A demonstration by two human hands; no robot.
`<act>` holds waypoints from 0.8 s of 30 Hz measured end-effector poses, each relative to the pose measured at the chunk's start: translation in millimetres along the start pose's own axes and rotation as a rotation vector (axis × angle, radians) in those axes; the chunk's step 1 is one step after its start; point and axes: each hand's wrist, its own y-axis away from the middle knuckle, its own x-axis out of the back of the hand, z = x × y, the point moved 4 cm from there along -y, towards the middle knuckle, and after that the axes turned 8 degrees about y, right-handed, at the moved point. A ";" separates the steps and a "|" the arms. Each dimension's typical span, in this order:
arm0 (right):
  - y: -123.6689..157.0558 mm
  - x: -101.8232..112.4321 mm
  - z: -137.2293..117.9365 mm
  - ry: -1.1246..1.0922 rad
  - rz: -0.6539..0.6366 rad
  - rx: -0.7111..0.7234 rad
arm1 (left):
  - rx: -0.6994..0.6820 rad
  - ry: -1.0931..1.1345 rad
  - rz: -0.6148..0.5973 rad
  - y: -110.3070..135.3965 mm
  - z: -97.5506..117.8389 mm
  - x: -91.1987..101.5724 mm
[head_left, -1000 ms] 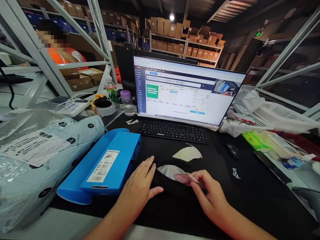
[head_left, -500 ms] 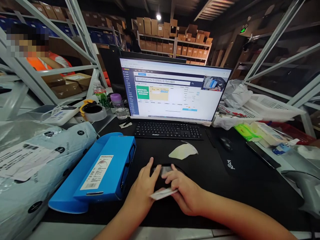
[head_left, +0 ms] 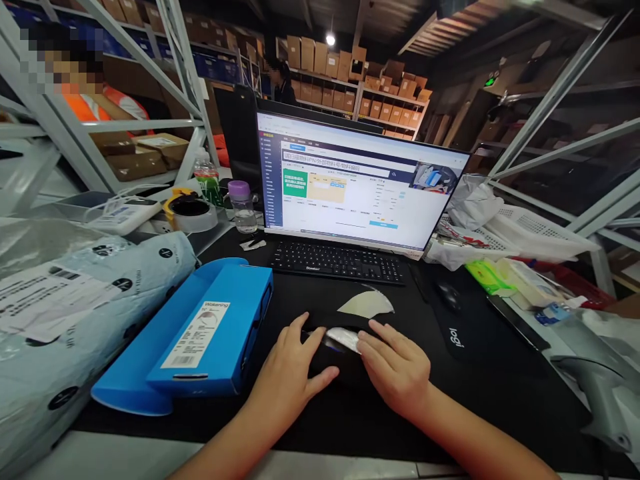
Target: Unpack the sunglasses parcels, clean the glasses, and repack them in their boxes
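A black cloth item with a silvery patch lies on the black desk mat in front of me. My left hand lies flat on its left side, fingers stretched out and thumb pointing right. My right hand lies flat on its right side, fingers spread, tips at the silvery patch. Neither hand grips anything. Left of my left hand sits a blue box with a white label. A pale cup-shaped pad rests just beyond the hands, before the keyboard.
A lit monitor stands behind the keyboard. A large plastic-wrapped parcel fills the left. A mouse, phone, white basket and scanner lie right. A person in orange sits behind the left shelving.
My right hand let go of the small card it was pinching and now lies flat on the black item. The card is out of sight. My left hand stayed in place.
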 end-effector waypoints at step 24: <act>-32.0 -38.6 14.4 0.166 -0.704 -0.029 | -0.158 -0.113 0.091 14.0 -5.3 -3.2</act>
